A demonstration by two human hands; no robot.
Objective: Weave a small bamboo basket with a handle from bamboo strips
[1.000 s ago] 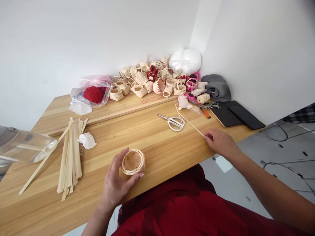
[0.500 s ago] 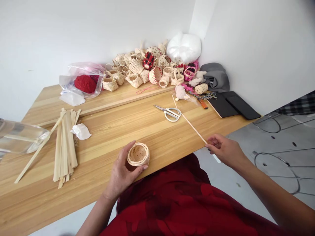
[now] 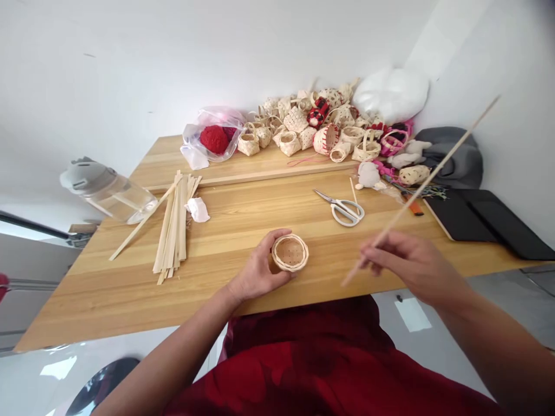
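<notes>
A small round woven basket (image 3: 290, 253) rests near the table's front edge, its opening facing up. My left hand (image 3: 264, 266) curls round its left side, thumb at the front and fingers at the back. To the right, my right hand (image 3: 396, 260) pinches a long thin wooden strip (image 3: 437, 167), slightly blurred, near its lower end. The strip slants up to the right, above the table. Scissors (image 3: 342, 209) with white handles lie beyond and between the hands. A short piece of strip (image 3: 354, 193) lies behind the scissors.
Flat strips (image 3: 173, 231) and crumpled white tissue (image 3: 198, 209) lie left, near a clear bottle (image 3: 108, 188). Small woven baskets (image 3: 297, 120) are heaped at the back, beside a bag of red yarn (image 3: 214, 138). Black tablet-like objects (image 3: 459, 215) lie right.
My right hand has lifted the long strip off the table and tilted it up to the right. The view has shifted left, showing the whole bottle. My left hand still holds the basket.
</notes>
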